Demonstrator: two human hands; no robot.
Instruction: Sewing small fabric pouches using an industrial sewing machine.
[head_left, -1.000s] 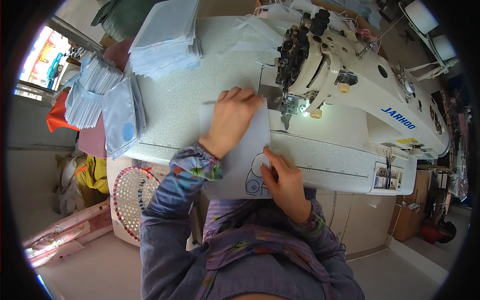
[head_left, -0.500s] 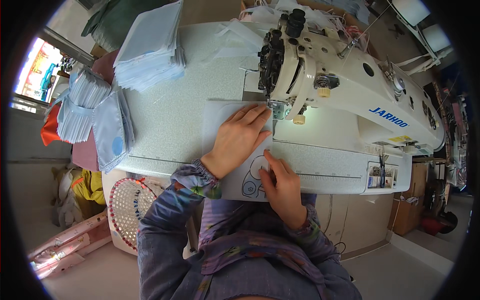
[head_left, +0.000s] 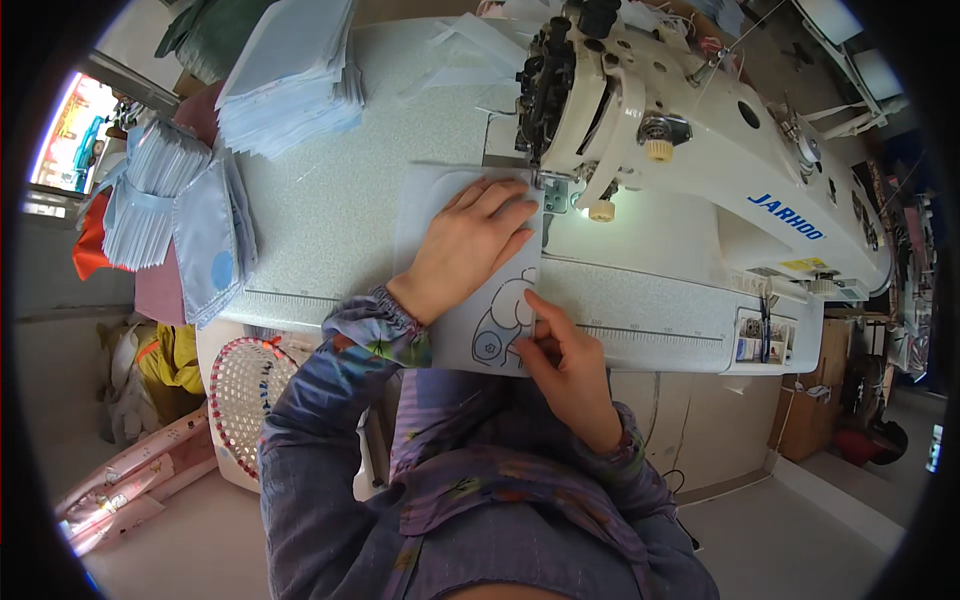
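Note:
A pale, flat cloth panel [head_left: 455, 345] with a printed cartoon figure lies on the sewing table, its right edge along the presser foot of a white sewing machine [head_left: 680, 130]. My left hand [head_left: 470, 240] rests flat on the panel's upper part, fingers stretched toward the needle area and holding nothing. Nearer me, my right hand [head_left: 570, 365] has thumb and fingers closed on the panel's lower right edge, beside the printed figure. The needle tip is too small to make out.
Stacked pale cloth pieces [head_left: 290, 90] stand at the far left of the table [head_left: 380, 120]. Bundled pieces [head_left: 150, 205] hang at its left edge, above a woven basket [head_left: 240, 400]. A small parts tray [head_left: 748, 350] is set into the right end.
The panel has slid slightly away from me along the presser foot, my left hand going with it. My right fingers have closed on its edge. The whole view has shifted a little.

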